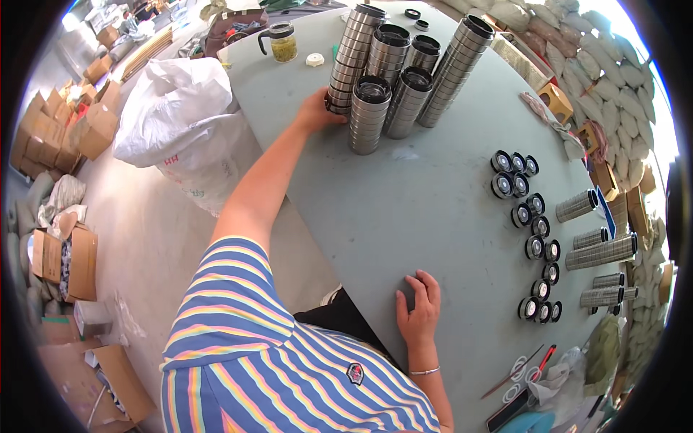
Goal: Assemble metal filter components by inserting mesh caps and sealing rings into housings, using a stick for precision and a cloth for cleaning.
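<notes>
My left arm reaches to the far side of the table. My left hand (320, 114) is closed at the base of a tall stack of silver metal rings (352, 54); its fingertips are partly hidden behind the stack. Beside it stand more upright stacks, among them a shorter ring stack (367, 123), a middle stack (409, 105) and a long leaning one (455, 72). My right hand (420, 310) lies on the grey-green table (375, 216) near its front edge, fingers spread and holding nothing.
Several small black round parts (540, 226) stand in a loose row on the right. Beyond them lie more ring stacks (603, 252). Scissors (538, 368) lie near right. A glass mug (280, 43) stands at the far left corner; a white sack (180, 123) stands beside the table.
</notes>
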`<state>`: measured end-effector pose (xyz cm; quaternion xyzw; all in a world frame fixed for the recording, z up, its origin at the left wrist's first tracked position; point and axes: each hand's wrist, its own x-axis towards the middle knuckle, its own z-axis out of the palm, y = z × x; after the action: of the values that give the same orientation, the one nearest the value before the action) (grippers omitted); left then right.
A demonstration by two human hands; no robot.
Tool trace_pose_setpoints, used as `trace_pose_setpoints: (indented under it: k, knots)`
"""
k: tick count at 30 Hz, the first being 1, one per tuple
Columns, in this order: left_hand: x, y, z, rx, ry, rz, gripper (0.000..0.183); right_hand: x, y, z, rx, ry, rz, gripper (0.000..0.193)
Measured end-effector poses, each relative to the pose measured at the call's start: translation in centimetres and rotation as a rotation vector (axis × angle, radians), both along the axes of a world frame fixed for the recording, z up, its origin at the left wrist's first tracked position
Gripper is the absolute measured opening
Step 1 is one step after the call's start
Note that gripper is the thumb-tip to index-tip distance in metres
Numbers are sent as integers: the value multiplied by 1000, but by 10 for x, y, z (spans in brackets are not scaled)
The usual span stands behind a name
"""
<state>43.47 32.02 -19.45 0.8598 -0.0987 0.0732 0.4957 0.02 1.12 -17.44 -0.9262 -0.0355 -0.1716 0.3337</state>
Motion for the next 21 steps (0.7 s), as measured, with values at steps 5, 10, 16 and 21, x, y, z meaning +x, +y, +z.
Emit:
trace_pose_setpoints:
  k: [5,10,16,21]
  knots:
    - [16,27,20,-56,191,-269,81,-2,-4,0,2,-2,12,29]
    - [35,38,121,-1149,71,-644,73,0,-3,2,15,-2,19,28]
    - [-8,-26,161,-545,-158,-200,55,-1,-3,1,-1,17,17,28]
    - [-12,-30,171,-585,-212,-205,60,0,3,2,29,-1,13,26]
